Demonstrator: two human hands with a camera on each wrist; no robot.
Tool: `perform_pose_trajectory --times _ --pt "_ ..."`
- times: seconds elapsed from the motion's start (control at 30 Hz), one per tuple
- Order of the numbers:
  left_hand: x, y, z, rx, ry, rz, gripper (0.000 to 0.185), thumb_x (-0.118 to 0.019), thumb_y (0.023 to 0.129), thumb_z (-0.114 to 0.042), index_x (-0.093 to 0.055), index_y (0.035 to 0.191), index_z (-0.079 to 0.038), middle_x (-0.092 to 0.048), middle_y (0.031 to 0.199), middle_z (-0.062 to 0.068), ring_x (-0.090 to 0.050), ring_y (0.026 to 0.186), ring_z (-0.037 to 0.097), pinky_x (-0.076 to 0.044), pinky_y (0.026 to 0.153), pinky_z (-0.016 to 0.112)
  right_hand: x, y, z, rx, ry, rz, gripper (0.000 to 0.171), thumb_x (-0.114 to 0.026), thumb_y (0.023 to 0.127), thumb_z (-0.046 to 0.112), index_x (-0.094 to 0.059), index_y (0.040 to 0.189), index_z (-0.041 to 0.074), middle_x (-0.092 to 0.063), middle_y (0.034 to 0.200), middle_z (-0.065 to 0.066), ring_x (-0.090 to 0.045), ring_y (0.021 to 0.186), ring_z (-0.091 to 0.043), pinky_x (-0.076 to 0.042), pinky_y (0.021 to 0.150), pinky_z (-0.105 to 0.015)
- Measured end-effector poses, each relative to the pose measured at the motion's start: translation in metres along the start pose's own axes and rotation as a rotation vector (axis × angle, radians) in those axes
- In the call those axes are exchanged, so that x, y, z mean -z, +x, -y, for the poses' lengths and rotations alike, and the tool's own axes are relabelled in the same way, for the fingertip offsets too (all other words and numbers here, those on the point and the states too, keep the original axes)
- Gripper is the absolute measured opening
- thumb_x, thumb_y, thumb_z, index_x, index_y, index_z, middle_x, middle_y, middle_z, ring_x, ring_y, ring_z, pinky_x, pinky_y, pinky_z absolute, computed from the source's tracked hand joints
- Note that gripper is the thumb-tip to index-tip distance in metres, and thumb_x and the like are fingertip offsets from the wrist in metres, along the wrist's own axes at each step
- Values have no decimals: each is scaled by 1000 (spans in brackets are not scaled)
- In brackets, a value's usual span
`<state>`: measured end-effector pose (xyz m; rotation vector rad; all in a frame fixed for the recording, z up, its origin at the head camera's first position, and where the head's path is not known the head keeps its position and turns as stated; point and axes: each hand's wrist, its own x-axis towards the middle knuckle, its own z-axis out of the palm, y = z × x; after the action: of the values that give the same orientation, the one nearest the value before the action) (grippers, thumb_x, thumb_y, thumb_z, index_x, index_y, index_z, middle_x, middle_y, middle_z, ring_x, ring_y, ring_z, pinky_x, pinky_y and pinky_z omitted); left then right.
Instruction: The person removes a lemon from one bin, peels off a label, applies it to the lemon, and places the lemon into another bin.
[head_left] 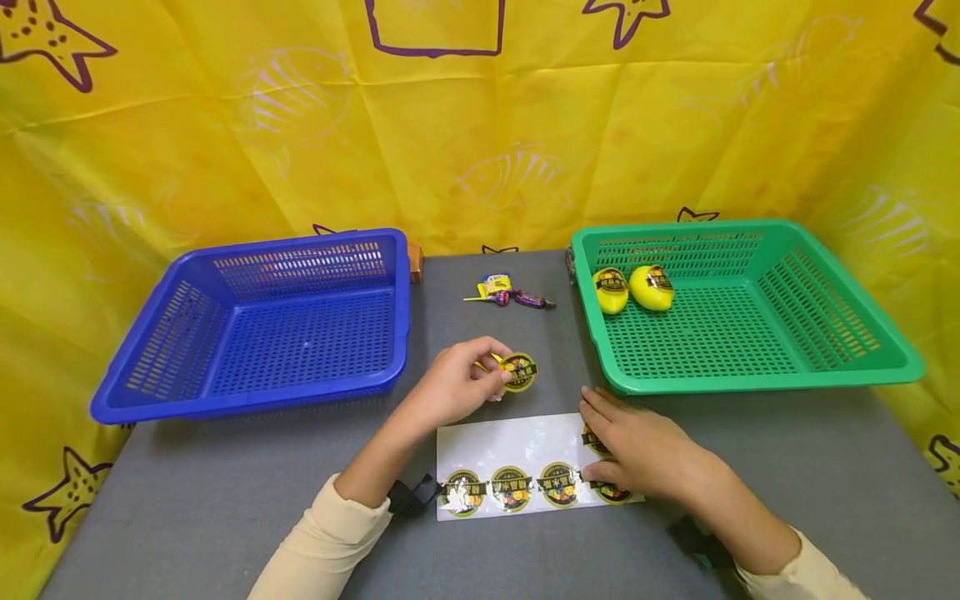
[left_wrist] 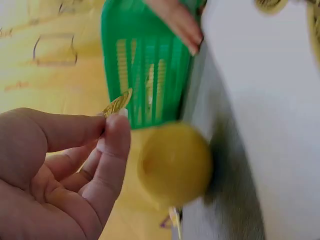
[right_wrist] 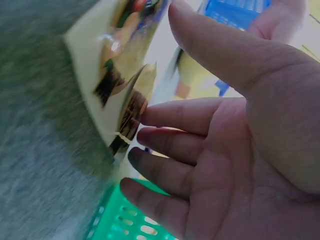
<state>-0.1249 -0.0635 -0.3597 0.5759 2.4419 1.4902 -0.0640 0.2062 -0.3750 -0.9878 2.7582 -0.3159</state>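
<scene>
- Left hand (head_left: pixel 453 387) pinches 1 sticker (head_left: pixel 518 372) beside 1 lemon (left_wrist: pixel 174 163).
- Right hand (head_left: pixel 645 450), fingers straight, presses the sticker sheet (head_left: pixel 510 454).
- At 1 o'clock, green basket (head_left: pixel 847 350): 2 lemons (head_left: pixel 611 290).

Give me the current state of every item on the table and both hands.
Left hand: pinches a peeled sticker.
Right hand: flat on the sticker sheet.
Sticker sheet: lying on the table, several stickers left.
Blue basket: holds nothing.
Green basket: holds two labelled lemons.
Candies: loose between baskets.
</scene>
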Motion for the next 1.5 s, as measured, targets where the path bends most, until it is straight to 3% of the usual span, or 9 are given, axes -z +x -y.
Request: perform_pose_trajectory --times 0.13,0.27,0.53,0.67,0.83,0.93,1.03,1.17,1.5 --pt "16 7 11 81 -119 -43 22 -67 94 1 -68 115 3 -65 87 12 -69 70 19 -59 68 40 4 7 6 13 8 -7 75 -76 89 36 -48 142 -10 -39 151 -29 -37 139 -44 -40 105 -53" --pt "21 10 19 139 -175 -57 28 -70 92 2 -65 119 5 -68 83 13 -69 69 21 -59 71 44 5 16 13 24 15 -9 76 -74 91 36 -46 144 -10 -37 153 -27 -34 142 -42 -36 109 -52" --pt "19 14 27 145 -165 -112 32 -73 91 -1 -61 120 2 -70 78 15 -69 62 21 -59 67 46 5 40 19 35 59 -36 83 -75 91 35 -38 149 -10 -32 156 -27 -34 142 -41 -34 111 -52" --pt "20 14 27 149 -134 -121 34 -75 89 -3 -61 120 2 -70 75 12 -68 60 21 -59 65 45 7 56 19 -24 202 -57 88 -72 93 37 -27 153 -8 -26 159 -26 -30 144 -37 -30 113 -51" --pt "21 13 28 149 -46 -102 40 -77 87 -9 -61 122 0 -69 73 5 -67 60 19 -54 59 33 5 81 16 -92 439 -69 89 -68 96 40 -20 156 -5 -25 160 -24 -29 145 -34 -28 114 -50" --pt "21 14 28 153 -8 -91 40 -77 87 -12 -61 122 -1 -69 72 3 -67 59 18 -49 56 29 2 97 16 -108 521 -91 86 -71 94 36 -26 155 -6 -39 152 -24 -47 134 -34 -39 108 -50" --pt "22 13 26 158 1 -76 39 -77 87 -12 -61 120 -1 -69 71 3 -67 58 19 -48 54 28 1 109 17 -120 561 -121 82 -76 90 30 -34 151 -7 -59 132 -22 -63 108 -28 -51 91 -45" --pt "22 14 24 172 -5 -58 38 -78 87 -11 -59 118 0 -69 70 4 -67 57 20 -48 52 26 0 120 19 -142 591 -151 78 -82 85 23 -44 146 -5 -66 116 -16 -64 86 -18 -54 76 -35" --pt "24 15 25 198 -64 -22 31 -74 91 -8 -57 116 0 -68 73 8 -66 57 18 -58 61 39 0 125 17 -132 656 -142 72 -84 82 17 -50 143 0 -68 113 -12 -66 88 -18 -55 74 -32"
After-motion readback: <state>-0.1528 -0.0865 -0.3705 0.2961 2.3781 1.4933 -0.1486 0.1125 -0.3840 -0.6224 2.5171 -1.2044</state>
